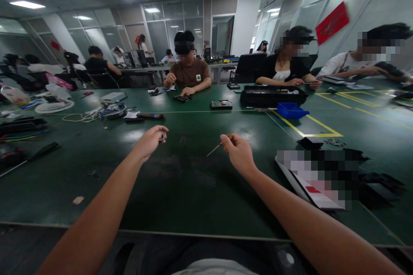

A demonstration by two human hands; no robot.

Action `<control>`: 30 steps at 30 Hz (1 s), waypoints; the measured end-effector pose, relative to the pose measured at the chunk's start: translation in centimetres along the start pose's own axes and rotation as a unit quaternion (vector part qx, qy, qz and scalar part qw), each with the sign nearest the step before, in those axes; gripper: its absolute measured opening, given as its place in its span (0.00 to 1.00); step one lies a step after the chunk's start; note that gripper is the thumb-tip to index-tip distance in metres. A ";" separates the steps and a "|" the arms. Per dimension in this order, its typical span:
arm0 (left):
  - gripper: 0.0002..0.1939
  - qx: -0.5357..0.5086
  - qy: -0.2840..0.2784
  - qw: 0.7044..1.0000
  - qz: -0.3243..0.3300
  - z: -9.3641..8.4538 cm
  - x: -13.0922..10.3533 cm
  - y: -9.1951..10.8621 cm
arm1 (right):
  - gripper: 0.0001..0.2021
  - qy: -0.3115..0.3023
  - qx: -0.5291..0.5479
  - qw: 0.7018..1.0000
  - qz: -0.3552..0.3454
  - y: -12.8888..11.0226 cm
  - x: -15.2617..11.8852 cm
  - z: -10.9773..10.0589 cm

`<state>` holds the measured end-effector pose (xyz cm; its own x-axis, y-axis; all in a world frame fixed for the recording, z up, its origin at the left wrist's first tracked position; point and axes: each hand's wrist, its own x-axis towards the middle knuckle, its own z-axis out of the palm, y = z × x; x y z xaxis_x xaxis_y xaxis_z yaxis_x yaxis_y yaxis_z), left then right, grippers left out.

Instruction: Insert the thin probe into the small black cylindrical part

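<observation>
My left hand (149, 144) is raised over the green table, its fingers curled round a small ring-shaped thing (161, 137) with a pale rim; most of it is hidden, so I cannot tell its kind. Level with it on the right, my right hand (239, 151) grips a thin screwdriver (213, 150). A bit of red handle shows at the fingertips, and the slim metal shaft slants down to the left. The two hands are well apart, with bare tabletop (187, 189) below them.
Beyond my hands lie a hard drive (221, 105), a black tray (274, 96) and a blue bin (292, 111). Tools and cables (112, 111) sit at the left. A pale booklet (314, 184) lies by my right forearm. Across the table a person (189, 73) works.
</observation>
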<state>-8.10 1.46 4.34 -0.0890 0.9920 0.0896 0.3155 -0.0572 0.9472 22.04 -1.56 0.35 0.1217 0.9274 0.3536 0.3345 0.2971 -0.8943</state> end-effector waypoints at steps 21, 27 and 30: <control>0.17 0.149 -0.134 0.967 0.158 11.3 -1.5 -2.2 | 0.13 -0.006 0.099 0.995 -0.005 0.0 0.1 0.0; 0.18 0.168 -0.138 0.957 0.192 11.2 -1.8 -1.8 | 0.14 -0.010 0.075 0.997 -0.011 0.2 0.2 0.0; 0.20 0.173 -0.116 0.960 0.186 11.2 -1.8 -1.9 | 0.14 -0.010 0.064 0.998 -0.011 0.3 0.3 -0.1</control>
<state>2.06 1.01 -1.07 0.2905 0.9109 0.2931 0.5833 -0.4114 0.7004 22.26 -1.20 0.21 0.0969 0.9244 0.3688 0.2140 0.3425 -0.9148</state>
